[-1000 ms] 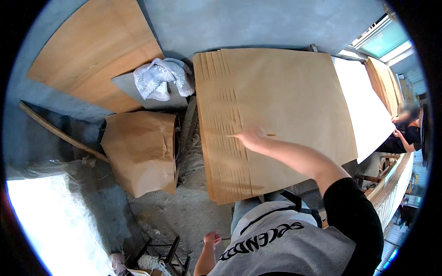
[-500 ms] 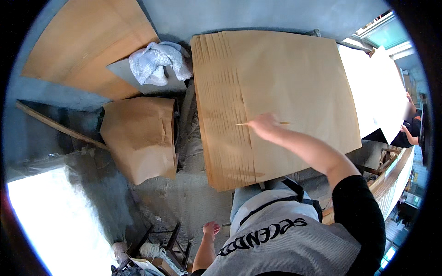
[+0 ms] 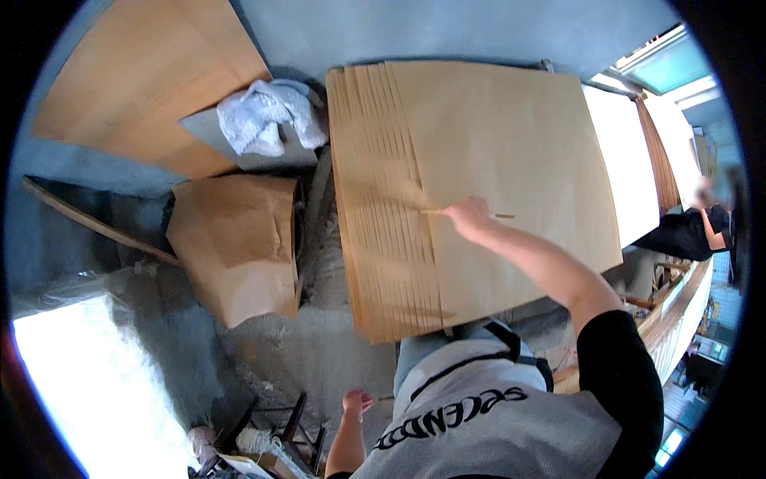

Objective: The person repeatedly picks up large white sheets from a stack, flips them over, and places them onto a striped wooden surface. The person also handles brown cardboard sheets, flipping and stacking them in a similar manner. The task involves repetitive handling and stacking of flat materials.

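A thick stack of brown paper sheets (image 3: 511, 136) lies on a table in front of me, its left edges fanned out in steps (image 3: 383, 207). My right hand (image 3: 468, 218) rests on the top sheet near the middle and pinches a thin wooden stick (image 3: 505, 215) laid flat across the paper. My left hand (image 3: 358, 401) hangs low beside my body over the concrete floor, holding nothing, fingers loosely apart.
A brown paper bag (image 3: 235, 239) stands on the floor left of the table. A white cloth (image 3: 267, 120) lies on a grey board beside a large plywood sheet (image 3: 136, 80). White sheets (image 3: 618, 152) lie to the right, where another person (image 3: 694, 227) works.
My right hand with the stick has slid rightward across the stack, from the fanned edges onto the top sheet. My left hand stays hanging at my side.
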Action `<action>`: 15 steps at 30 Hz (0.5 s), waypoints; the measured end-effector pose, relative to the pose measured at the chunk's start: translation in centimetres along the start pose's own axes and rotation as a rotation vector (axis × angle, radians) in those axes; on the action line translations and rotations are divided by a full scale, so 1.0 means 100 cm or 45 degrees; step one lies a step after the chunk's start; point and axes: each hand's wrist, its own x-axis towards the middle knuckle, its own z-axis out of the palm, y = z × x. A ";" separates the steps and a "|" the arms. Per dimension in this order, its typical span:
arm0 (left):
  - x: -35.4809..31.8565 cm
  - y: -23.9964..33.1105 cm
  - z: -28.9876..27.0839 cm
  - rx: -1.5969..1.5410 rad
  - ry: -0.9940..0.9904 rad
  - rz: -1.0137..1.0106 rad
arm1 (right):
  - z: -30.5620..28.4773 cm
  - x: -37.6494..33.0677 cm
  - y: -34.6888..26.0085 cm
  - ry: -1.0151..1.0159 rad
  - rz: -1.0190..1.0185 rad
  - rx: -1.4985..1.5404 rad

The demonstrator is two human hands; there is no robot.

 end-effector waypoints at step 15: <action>-0.020 0.007 0.000 -0.012 0.028 -0.003 | -0.002 0.046 0.015 -0.131 0.121 0.104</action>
